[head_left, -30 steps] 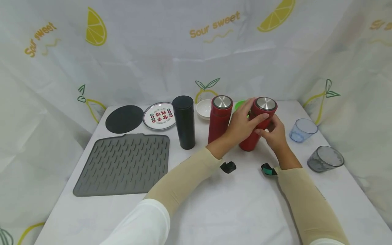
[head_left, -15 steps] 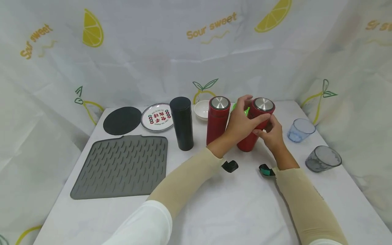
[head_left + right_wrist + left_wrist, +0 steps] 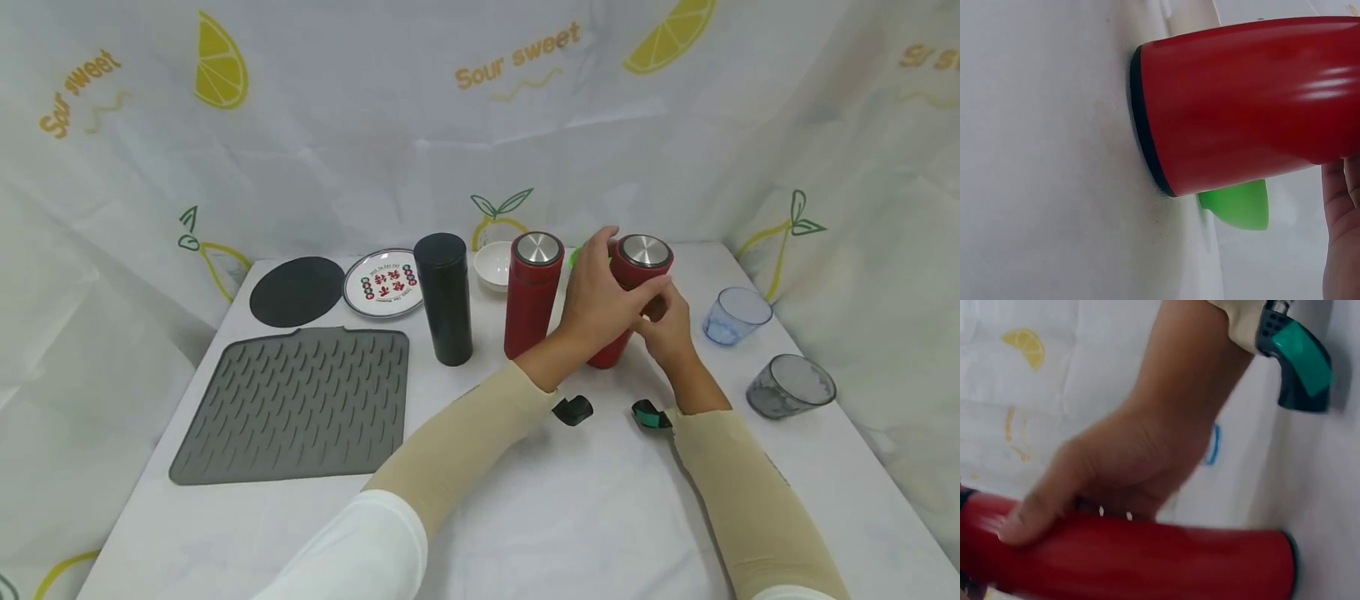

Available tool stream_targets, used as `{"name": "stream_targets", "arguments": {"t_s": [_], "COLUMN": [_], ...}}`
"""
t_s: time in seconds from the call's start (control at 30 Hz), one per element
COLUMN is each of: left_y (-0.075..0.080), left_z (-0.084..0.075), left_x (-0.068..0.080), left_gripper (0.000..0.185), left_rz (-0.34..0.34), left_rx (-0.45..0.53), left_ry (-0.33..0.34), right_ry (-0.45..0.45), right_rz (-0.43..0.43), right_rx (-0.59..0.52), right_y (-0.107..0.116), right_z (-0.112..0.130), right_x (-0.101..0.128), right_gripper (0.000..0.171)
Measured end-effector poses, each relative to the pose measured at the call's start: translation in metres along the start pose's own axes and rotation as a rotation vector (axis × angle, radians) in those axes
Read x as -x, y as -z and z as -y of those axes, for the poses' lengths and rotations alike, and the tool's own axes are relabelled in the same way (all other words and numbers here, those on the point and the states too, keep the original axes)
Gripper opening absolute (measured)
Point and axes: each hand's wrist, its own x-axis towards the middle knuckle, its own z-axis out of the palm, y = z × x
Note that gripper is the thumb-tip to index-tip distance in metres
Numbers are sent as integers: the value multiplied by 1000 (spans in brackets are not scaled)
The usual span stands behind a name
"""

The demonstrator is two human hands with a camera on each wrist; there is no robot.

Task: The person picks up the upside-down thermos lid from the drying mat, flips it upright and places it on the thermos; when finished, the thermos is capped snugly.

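Observation:
A red thermos (image 3: 639,268) with a steel-topped lid stands almost upright on the white table (image 3: 585,500), right of centre. My left hand (image 3: 600,304) wraps round its upper part just under the lid. My right hand (image 3: 666,333) grips its body from the right side. In the left wrist view the right hand (image 3: 1141,462) curls over the red thermos (image 3: 1147,562). The right wrist view has the red thermos (image 3: 1247,100) with its black-rimmed base on the table, and a green object (image 3: 1238,206) behind it.
A second red thermos (image 3: 532,296) stands just left of the held one, with a black thermos (image 3: 444,298) further left. At the back are a white bowl (image 3: 495,265), a printed plate (image 3: 382,283) and a black round mat (image 3: 296,290). A grey ridged mat (image 3: 292,404) lies left. A blue glass (image 3: 735,315) and a grey glass (image 3: 789,385) stand right.
The held red thermos has gone from leaning right to nearly upright. Both hands stayed on it, and my left hand slid a little higher round the top.

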Motion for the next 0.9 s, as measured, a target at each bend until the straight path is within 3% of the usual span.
{"name": "stream_targets", "arguments": {"t_s": [0.13, 0.23, 0.33, 0.43, 0.57, 0.7, 0.8, 0.9], "left_y": [1, -4, -10, -14, -12, -5, -2, 1], "left_z": [11, 9, -1, -10, -7, 3, 6, 3], "left_x": [5, 6, 3, -1, -2, 2, 3, 1], "left_gripper": [69, 63, 70, 81, 84, 71, 63, 70], "left_rz": [107, 64, -38, -59, 36, 119, 37, -70], "left_rx": [52, -39, -131, -180, -121, -54, -141, -253], "left_ry": [-112, -188, -165, -90, -74, -160, -240, -232], "right_ry": [30, 52, 39, 0, -12, 29, 34, 24], "right_rz": [-7, -31, -52, -61, -69, -77, -56, -29], "right_rx": [-54, -72, -24, 37, 7, -88, -110, -73], "right_y": [3, 8, 12, 14, 13, 8, 3, -2], "right_z": [-7, -8, -7, -6, -6, -7, -9, -9], "right_x": [-1, -2, -1, 0, 3, 3, 0, -1], "right_gripper": [53, 52, 50, 53, 55, 53, 55, 57]}}
